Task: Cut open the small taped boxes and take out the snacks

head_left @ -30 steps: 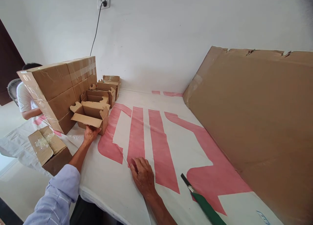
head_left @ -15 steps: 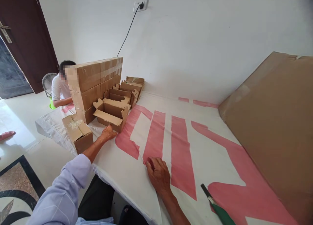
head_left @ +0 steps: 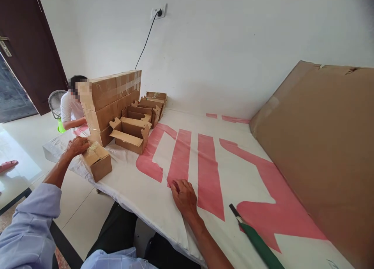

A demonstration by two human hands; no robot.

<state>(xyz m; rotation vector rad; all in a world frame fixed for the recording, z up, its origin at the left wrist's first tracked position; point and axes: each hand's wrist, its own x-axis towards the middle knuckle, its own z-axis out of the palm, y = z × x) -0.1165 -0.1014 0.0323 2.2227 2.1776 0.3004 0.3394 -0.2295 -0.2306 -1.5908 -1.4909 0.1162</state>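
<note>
The right hand (head_left: pixel 184 197) is lying palm down near six o'clock on the white sheet (head_left: pixel 140 191), fingers loosely together, gripping nothing. Just to its right, toward five o'clock, a green-handled tool (head_left: pixel 257 241) is lying on the sheet, its dark tip pointing up and left. Out at nine o'clock, the left hand (head_left: pixel 77 145) is resting on the taped top of a small closed carton (head_left: pixel 97 162) sitting at the sheet's left edge; whether the fingers are gripping it cannot be told. Further off, toward ten o'clock, an open carton (head_left: pixel 131 134) is sitting with its flaps spread, more open cartons lining up behind it beside a stack of taped boxes (head_left: pixel 111 101). Beyond the stack, another person (head_left: pixel 70 109) is sitting. At three o'clock a large cardboard sheet (head_left: pixel 321 144) is leaning against the wall.
</note>
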